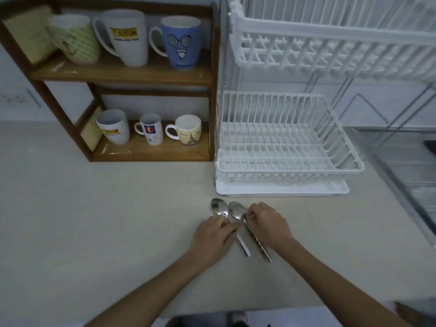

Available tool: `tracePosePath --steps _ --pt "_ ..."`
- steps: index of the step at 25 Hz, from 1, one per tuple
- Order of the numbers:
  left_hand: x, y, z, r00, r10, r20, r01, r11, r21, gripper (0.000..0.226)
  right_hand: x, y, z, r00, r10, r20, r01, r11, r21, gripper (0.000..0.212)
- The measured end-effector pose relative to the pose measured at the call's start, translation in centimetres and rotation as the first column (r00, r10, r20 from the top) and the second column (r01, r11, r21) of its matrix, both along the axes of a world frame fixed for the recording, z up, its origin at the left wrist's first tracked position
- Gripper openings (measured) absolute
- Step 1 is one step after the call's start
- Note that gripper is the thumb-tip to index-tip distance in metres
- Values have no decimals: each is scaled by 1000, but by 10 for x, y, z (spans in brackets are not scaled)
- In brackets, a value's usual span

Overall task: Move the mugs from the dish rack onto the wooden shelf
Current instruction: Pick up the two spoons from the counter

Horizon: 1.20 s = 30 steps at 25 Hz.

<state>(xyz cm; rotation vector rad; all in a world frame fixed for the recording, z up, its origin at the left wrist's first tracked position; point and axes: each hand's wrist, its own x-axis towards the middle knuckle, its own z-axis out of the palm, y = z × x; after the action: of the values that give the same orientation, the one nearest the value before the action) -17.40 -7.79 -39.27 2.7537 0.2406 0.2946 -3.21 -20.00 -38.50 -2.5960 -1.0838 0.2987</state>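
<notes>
Close by, the left hand [215, 234] and right hand [267, 226] each pinch a spoon [236, 217] lying flat on the counter [94, 220]. Farther off at 1 o'clock, the dish rack [290, 171] looks empty. At 11 o'clock all six mugs [179, 42] stand on the wooden shelf [122, 75], so the job looks done, with lots of bare counter to move in.

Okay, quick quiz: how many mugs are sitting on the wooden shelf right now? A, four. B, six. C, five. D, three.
B: the wooden shelf holds three mugs on its upper board and three on its lower board, while the dish rack holds none.
</notes>
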Motion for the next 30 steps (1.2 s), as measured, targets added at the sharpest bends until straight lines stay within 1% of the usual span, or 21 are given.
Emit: tracePosePath --steps 2,4,5,7,9,11,13,14,15,16,17,18,19,20,21,22,23,24,25,27,30 --pt "1 -11 -4 997 66 -41 -65 997 41 20 3 -8 -3 998 38 -55 -40 998 -38 23" --pt "1 -19 -6 971 225 -83 -222 974 46 24 5 -11 -5 990 102 -100 -111 990 -90 29" --pt "1 -21 -7 947 304 -103 -301 952 49 26 6 -10 -4 984 131 -121 -143 984 -102 27" --pt "4 -20 -4 874 452 -178 -450 892 54 26 11 -5 0 975 168 -147 -188 974 -130 20" --pt "9 -17 4 781 558 -281 -578 816 17 27 17 -1 9 965 202 -168 -234 952 -198 22" --pt "13 -12 12 719 583 -379 -640 768 -34 29 25 2 21 947 223 -230 -275 934 -228 23" --pt "12 -8 26 685 560 -466 -650 759 -43 35 36 1 38 919 223 -324 -289 942 -173 14" --pt "10 -4 37 662 552 -507 -648 762 -18 37 43 -1 48 901 224 -371 -292 947 -136 9" --pt "8 0 49 649 538 -537 -644 765 -12 35 52 -4 60 879 236 -415 -301 948 -100 4" --pt "6 4 63 665 496 -558 -634 770 -71 29 62 -6 74 853 256 -454 -315 948 -56 3" --pt "5 9 77 709 413 -572 -611 765 -205 22 73 -9 88 828 278 -488 -316 949 4 9" --pt "5 12 93 758 294 -582 -577 718 -388 16 86 -10 102 809 295 -509 -296 952 82 13" --pt "7 13 110 807 169 -566 -532 623 -573 14 100 -11 114 803 300 -515 -247 954 169 15" --pt "12 15 124 851 76 -519 -479 515 -711 13 116 -11 124 812 285 -509 -171 950 260 15" --pt "22 17 135 891 38 -453 -426 417 -803 12 132 -8 130 827 254 -502 -77 935 347 14" --pt "36 20 142 925 59 -376 -374 318 -871 10 148 -4 133 839 209 -503 25 908 419 12" --pt "55 24 148 944 127 -304 -326 218 -920 9 164 2 135 840 162 -518 122 873 471 11" --pt "77 28 151 941 220 -256 -287 124 -950 8 177 11 134 832 126 -541 197 843 500 10" --pt "100 32 151 920 311 -237 -270 66 -961 6 188 22 131 820 108 -561 237 829 506 10" --pt "146 38 146 855 442 -272 -325 47 -945 2 203 48 121 800 103 -591 229 859 459 9" --pt "200 50 126 769 533 -353 -429 21 -903 12 216 81 95 790 35 -612 226 911 344 8"
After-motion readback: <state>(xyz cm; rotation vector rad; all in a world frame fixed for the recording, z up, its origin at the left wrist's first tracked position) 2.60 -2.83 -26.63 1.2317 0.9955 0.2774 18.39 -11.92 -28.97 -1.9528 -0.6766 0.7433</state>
